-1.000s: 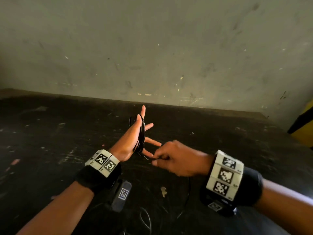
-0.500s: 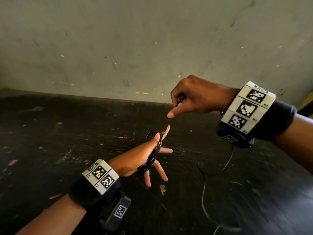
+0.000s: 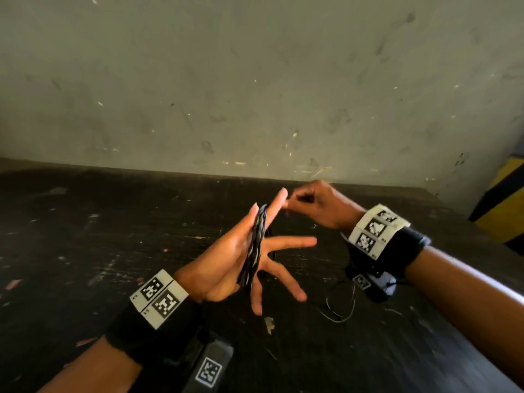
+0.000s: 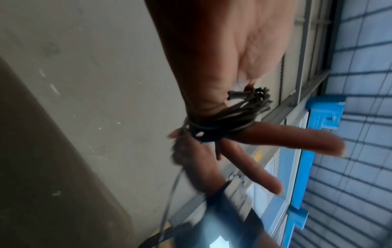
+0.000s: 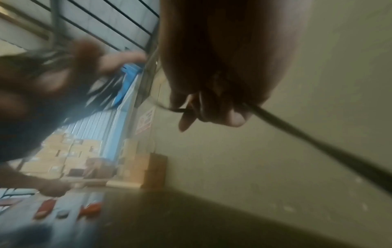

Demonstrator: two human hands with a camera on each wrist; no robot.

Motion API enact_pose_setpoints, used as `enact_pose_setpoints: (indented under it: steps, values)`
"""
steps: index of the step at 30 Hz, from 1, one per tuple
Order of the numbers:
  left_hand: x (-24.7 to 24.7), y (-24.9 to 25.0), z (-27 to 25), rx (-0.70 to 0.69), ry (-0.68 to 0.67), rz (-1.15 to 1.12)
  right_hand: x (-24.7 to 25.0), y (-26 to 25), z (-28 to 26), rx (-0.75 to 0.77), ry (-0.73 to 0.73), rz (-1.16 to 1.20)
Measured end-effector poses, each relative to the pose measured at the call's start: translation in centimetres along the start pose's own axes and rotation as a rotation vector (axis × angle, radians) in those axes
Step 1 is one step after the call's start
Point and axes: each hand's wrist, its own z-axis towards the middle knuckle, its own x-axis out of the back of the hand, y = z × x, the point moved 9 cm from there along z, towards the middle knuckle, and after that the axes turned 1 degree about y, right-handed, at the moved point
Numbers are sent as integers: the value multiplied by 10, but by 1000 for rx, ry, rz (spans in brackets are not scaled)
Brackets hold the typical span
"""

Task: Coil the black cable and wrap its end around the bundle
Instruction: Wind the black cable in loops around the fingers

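The black cable's coil (image 3: 255,248) is wound in several turns across my left hand (image 3: 224,262), which is held up over the table with fingers straight and spread. In the left wrist view the coil (image 4: 229,117) wraps the hand at the base of the fingers. Just behind the left index fingertip, my right hand (image 3: 317,205) pinches the cable's free run. In the right wrist view the cable (image 5: 318,142) passes through the curled fingers of the right hand (image 5: 212,75). The loose tail (image 3: 340,316) lies on the table under the right wrist.
A dark, scuffed table (image 3: 113,222) runs up to a grey wall (image 3: 255,80). A yellow and black striped post (image 3: 504,205) stands at the far right. A small pale scrap (image 3: 269,324) lies on the table below the left hand.
My right hand went from low beside the left palm, up above it, then down behind the left index fingertip, leading the cable round. The left hand has risen a little.
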Motion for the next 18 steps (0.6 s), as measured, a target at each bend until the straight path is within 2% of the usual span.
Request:
enact_pose_setpoints:
  steps: [4, 9, 13, 18]
  values:
    - [5, 29, 13, -165, 16, -147, -50, 5, -22, -49, -13, 109]
    - [33, 39, 34, -264, 169, -169, -104, -6, -37, -106, -103, 207]
    - [63, 41, 36, -294, 314, -83, -109, -8, -47, -112, -177, 215]
    - [88, 39, 28, -289, 446, 86, -93, -17, -58, -83, -213, 73]
